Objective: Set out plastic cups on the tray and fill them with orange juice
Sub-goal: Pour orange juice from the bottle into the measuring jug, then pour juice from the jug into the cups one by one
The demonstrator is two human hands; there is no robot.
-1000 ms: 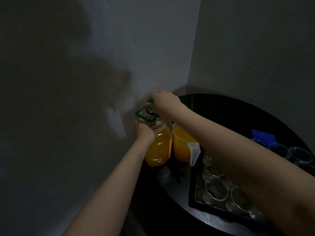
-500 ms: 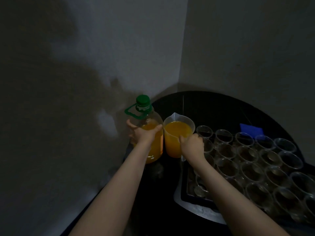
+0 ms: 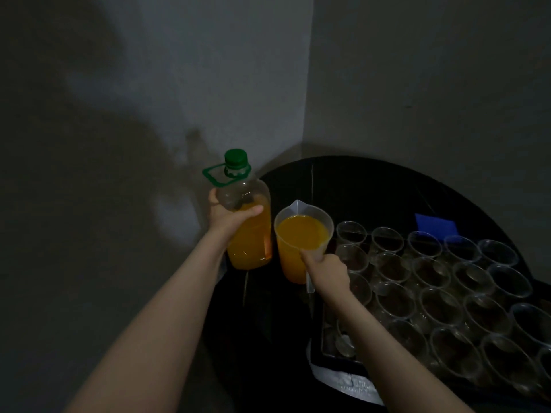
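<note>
The clear plastic cups (image 3: 432,281) stand upright in close rows on the dark tray (image 3: 337,360), rims nearly touching, and all that can be seen look empty. The tray lies on the right part of the round black table (image 3: 372,186), its near-left corner over something pale and crumpled (image 3: 354,384). Just left of the cup rows is a clear measuring jug (image 3: 301,242) holding orange juice almost to its rim, spout pointing toward the wall corner. The right hand (image 3: 326,271) grips the jug's handle, thumb pressed along the rim. At the table's left edge, beside the jug, the left hand (image 3: 228,217) wraps around the shoulder of a large juice bottle (image 3: 247,225), about two-thirds full, its green cap (image 3: 235,158) on. A blue object (image 3: 435,226) lies behind the cups near the table's far right edge
</note>
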